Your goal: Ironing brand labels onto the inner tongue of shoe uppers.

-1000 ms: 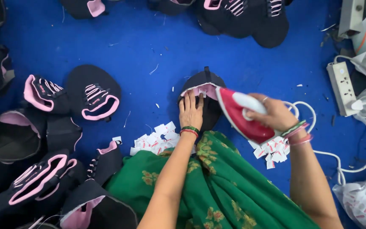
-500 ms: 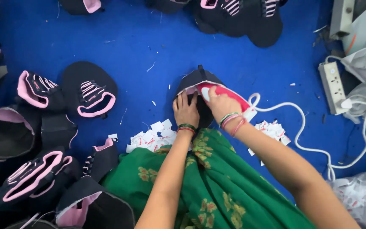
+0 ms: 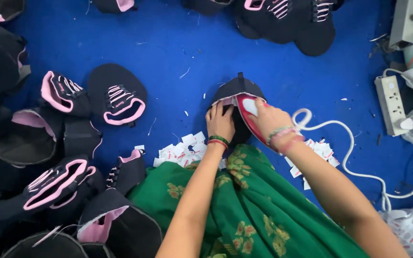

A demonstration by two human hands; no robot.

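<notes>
Iron point(image 3: 248, 114) slid left onto black shoe upper point(image 3: 237, 91), left hand point(image 3: 221, 122) flat

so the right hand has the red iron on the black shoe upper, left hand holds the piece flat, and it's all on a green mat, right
Not quite: the mat is blue, not green; the green is the person's garment. The head view shows it. The rest holds: the right hand grips the red iron on the black shoe upper, and the left hand presses that piece flat.

From my remote seat, the right hand point(image 3: 271, 119) covers most of the red iron point(image 3: 248, 114), hiding its handle. The white cord point(image 3: 359, 174) vanishes behind the forearm; paper tags point(image 3: 180, 152) are too small to read.
</notes>
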